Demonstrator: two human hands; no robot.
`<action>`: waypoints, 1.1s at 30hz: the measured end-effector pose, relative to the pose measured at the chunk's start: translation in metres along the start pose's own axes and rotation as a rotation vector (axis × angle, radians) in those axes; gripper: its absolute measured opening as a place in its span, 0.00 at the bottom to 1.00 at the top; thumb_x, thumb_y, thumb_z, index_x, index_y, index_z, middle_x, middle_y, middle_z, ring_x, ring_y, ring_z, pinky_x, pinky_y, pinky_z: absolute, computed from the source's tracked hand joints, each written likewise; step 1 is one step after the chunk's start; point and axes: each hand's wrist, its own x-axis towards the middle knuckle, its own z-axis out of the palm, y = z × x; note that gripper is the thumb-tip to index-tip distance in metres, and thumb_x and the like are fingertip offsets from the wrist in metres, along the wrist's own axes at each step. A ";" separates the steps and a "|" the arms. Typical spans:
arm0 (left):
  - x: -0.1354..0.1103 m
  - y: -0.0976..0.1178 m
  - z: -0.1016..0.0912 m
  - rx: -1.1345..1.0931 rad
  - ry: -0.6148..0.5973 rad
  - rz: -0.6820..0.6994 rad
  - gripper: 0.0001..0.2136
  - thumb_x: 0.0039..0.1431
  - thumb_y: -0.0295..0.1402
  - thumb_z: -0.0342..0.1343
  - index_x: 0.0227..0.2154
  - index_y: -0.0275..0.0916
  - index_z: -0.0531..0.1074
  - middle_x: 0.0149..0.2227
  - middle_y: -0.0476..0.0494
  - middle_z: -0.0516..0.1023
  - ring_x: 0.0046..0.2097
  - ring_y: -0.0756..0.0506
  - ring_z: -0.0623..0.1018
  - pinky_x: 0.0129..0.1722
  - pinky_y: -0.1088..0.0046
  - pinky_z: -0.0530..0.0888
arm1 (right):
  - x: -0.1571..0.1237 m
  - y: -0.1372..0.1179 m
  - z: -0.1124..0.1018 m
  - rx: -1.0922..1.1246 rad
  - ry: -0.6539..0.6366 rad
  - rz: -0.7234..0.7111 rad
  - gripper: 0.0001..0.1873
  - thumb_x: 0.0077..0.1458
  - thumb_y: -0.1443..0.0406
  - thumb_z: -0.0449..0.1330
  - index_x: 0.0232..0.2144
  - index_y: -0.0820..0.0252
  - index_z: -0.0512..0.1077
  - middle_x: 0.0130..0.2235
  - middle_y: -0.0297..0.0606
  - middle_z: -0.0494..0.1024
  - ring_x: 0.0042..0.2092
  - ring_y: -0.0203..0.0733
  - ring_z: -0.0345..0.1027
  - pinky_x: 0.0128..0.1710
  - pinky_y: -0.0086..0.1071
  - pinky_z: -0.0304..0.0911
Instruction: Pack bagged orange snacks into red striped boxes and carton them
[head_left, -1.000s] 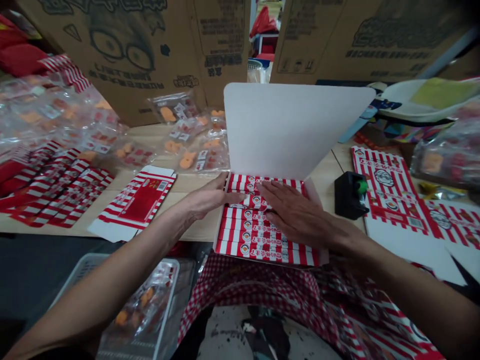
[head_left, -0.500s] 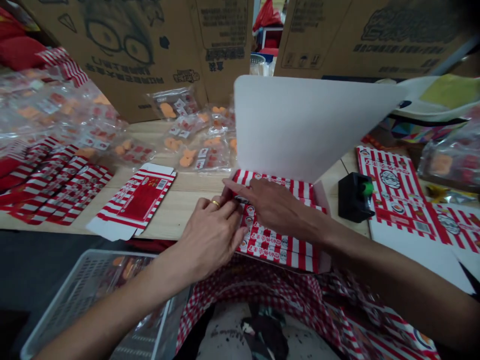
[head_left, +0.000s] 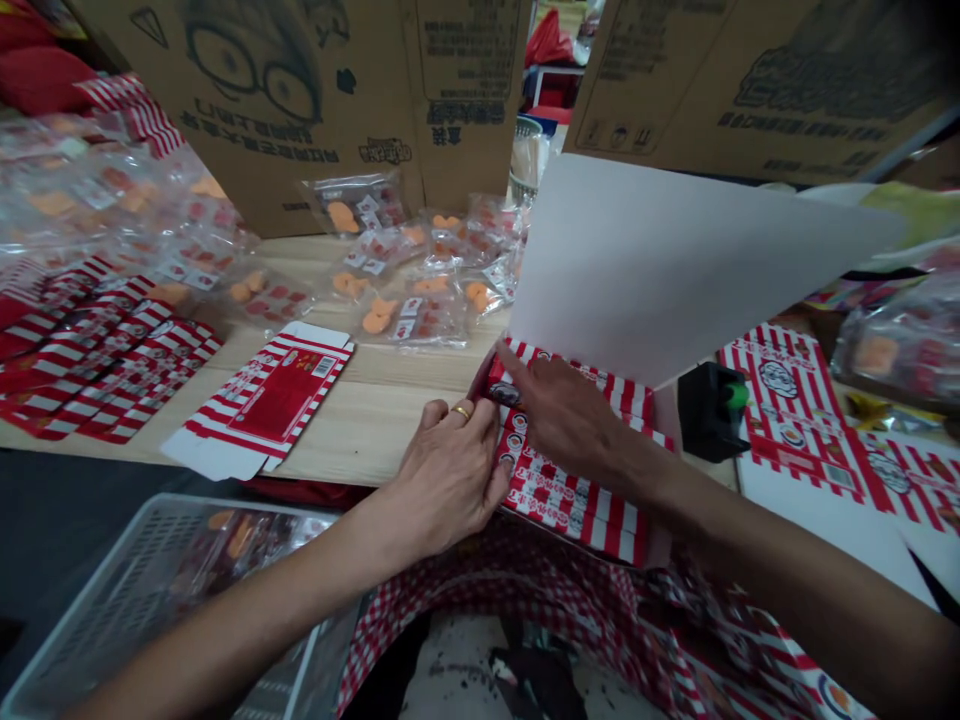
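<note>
A white carton (head_left: 675,260) with its lid standing up sits at the table's front edge, packed with red-and-white striped small boxes (head_left: 577,500). My left hand (head_left: 450,475), a ring on one finger, presses its curled fingers against the carton's left side and the ends of the striped boxes. My right hand (head_left: 562,410) lies across the top row, fingers stretched toward the left end of the back box. Neither hand lifts anything clear of the carton.
Flat striped box blanks (head_left: 262,405) and a pile of them (head_left: 97,360) lie left. Clear snack packets (head_left: 390,300) cover the back, before tall cardboard cartons (head_left: 300,100). A black device with a green knob (head_left: 712,410) stands right. A white basket (head_left: 150,600) sits below left.
The carton has turned and shifted right. My left hand went from flat at the carton's left edge to curled against its side; my right hand slid toward the back left corner.
</note>
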 end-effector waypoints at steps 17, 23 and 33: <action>-0.015 0.003 0.008 -0.040 0.067 -0.036 0.16 0.68 0.34 0.45 0.45 0.31 0.75 0.46 0.32 0.74 0.48 0.34 0.72 0.47 0.53 0.67 | 0.013 -0.006 0.004 0.027 -0.068 -0.175 0.37 0.60 0.71 0.47 0.70 0.72 0.46 0.49 0.57 0.74 0.46 0.56 0.67 0.46 0.48 0.67; -0.025 0.008 0.008 -0.032 0.121 -0.037 0.17 0.68 0.35 0.47 0.51 0.31 0.73 0.50 0.32 0.75 0.48 0.36 0.75 0.47 0.54 0.68 | -0.007 0.005 0.000 0.041 -0.054 -0.188 0.37 0.63 0.71 0.48 0.72 0.69 0.44 0.48 0.56 0.74 0.45 0.56 0.68 0.45 0.49 0.69; -0.005 -0.028 -0.023 -0.505 0.391 -0.149 0.13 0.70 0.33 0.46 0.40 0.39 0.76 0.40 0.43 0.81 0.43 0.42 0.78 0.46 0.60 0.70 | -0.045 -0.002 0.012 0.168 -0.097 -0.178 0.35 0.70 0.59 0.47 0.72 0.72 0.47 0.74 0.54 0.44 0.75 0.55 0.34 0.73 0.53 0.42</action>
